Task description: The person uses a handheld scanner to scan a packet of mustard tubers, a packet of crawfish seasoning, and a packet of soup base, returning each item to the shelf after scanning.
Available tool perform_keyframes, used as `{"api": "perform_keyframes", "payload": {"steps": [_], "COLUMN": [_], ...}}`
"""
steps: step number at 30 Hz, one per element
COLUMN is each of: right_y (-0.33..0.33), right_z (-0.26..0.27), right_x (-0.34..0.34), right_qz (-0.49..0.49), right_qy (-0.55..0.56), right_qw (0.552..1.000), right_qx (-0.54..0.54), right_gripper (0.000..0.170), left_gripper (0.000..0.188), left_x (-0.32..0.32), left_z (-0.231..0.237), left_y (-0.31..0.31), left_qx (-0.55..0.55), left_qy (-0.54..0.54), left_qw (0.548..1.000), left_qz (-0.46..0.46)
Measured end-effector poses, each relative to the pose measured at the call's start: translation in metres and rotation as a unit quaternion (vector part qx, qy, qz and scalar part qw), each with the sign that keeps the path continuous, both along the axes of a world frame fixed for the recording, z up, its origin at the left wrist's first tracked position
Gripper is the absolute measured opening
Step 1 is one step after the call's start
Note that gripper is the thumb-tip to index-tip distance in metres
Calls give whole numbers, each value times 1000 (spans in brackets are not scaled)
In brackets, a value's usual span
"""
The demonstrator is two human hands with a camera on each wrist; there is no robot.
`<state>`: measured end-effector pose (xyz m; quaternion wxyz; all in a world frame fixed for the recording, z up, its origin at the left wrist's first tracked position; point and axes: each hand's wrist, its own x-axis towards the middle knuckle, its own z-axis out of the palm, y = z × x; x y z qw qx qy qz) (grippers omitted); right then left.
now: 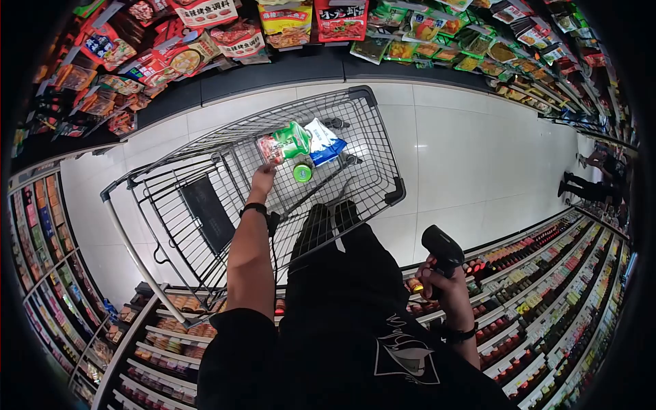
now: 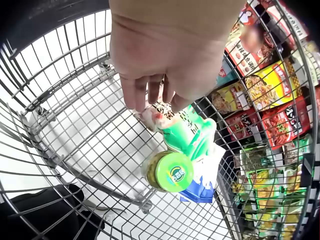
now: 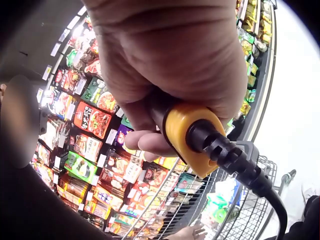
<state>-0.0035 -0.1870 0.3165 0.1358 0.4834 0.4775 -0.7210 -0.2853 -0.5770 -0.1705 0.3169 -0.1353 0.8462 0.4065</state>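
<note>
In the head view my left hand (image 1: 262, 180) reaches down into the shopping cart (image 1: 372, 137), right at the near end of a green and white bag (image 1: 294, 139) with a reddish end. Its fingers (image 2: 134, 95) overlap the bag's printed end in the left wrist view, loosely bent. Against that bag lies a blue and white packet (image 1: 329, 145). Beside them stands a jar (image 2: 167, 171) with a bright green lid. My right hand (image 1: 447, 290) grips a black handheld barcode scanner (image 1: 443, 247) by its handle; the yellow-ringed butt (image 3: 197, 137) and its black cable show in the right wrist view.
Shelves of packaged seasonings (image 1: 283, 27) run along the far side of the aisle. Behind me stand shelves of jars and bottles (image 1: 540, 294). A black panel (image 1: 207, 214) sits by the cart's handle (image 1: 147, 273). People stand (image 1: 594, 181) farther down the aisle.
</note>
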Motion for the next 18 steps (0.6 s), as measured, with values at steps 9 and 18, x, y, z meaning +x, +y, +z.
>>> {"api": "perform_keyframes", "payload": {"steps": [9,18], "right_y": [36,81], "right_z": [-24,-55], "right_x": [-11,-2], "right_qz": [23,-43], "right_qy": [-36,-60], "right_qw": [999,997], "right_qx": [0,-3], "right_gripper": [23,25], "left_gripper": [55,46], "left_x": [-9,-36], "left_z": [-34,-81], "left_y": [19,18], "left_qx": [-43,130], "left_qy": [34,44], "left_qw": [998,982], "left_qz": [-42,129]}}
